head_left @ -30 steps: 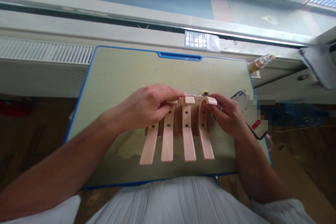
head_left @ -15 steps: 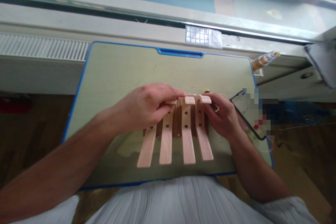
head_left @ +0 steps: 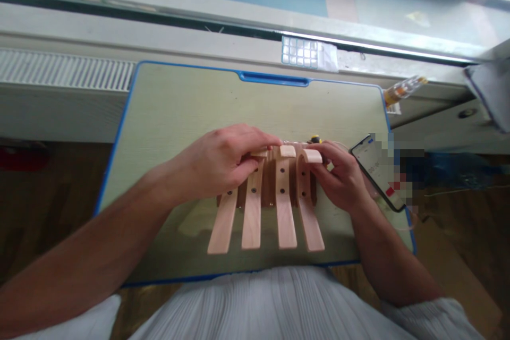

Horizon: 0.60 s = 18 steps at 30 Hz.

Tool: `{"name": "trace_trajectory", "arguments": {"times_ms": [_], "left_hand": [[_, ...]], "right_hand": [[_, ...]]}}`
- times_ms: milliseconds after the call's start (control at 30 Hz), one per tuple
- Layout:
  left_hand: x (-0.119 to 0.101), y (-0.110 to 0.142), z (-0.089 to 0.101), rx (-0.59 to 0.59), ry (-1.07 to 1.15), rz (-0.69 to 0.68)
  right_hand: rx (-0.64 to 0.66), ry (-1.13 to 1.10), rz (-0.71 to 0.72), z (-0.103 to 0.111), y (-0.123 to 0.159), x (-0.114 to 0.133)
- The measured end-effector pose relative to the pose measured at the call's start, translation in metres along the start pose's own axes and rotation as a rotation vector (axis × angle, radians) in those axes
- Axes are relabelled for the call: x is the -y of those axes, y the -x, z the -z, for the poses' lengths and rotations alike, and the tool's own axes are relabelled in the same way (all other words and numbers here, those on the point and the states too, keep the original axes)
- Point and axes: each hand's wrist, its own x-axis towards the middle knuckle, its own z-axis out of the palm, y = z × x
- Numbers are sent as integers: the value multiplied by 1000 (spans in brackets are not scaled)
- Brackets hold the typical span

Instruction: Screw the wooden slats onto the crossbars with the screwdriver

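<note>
A wooden rack (head_left: 283, 207) with several pale curved slats screwed to a darker base lies on the small blue-rimmed table (head_left: 167, 117). My left hand (head_left: 217, 162) rests over the rack's left side, fingers curled around the tops of the left slats. My right hand (head_left: 338, 175) grips the rack's right edge beside the rightmost slat, fingers closed. A small yellow and black object (head_left: 314, 139) peeks out just behind the rack; I cannot make out what it is.
A phone (head_left: 376, 170) lies at the table's right edge, a cable trailing from it. A blue handle slot (head_left: 274, 80) marks the far rim. Behind run a window sill, a radiator grille (head_left: 64, 69) and a small bottle (head_left: 402, 90).
The rack and both hands have barely shifted; my right fingers have slid slightly along the right slat. The view has tilted a little.
</note>
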Motion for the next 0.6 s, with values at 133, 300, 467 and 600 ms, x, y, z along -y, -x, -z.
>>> {"name": "trace_trajectory", "arguments": {"times_ms": [133,300,467,600], "left_hand": [[-2,0,1,-2,5,2],[-2,0,2,13,7,2],[-2,0,3,16,-4,3],[-2,0,3,23,-15,9]], "right_hand": [[-2,-136,-115,6,3,-6],[-33,-164,-148,7,3,-9],[-27,-11,-19,-3,0,-4],[-13,28,1,-6,-2,-5]]}}
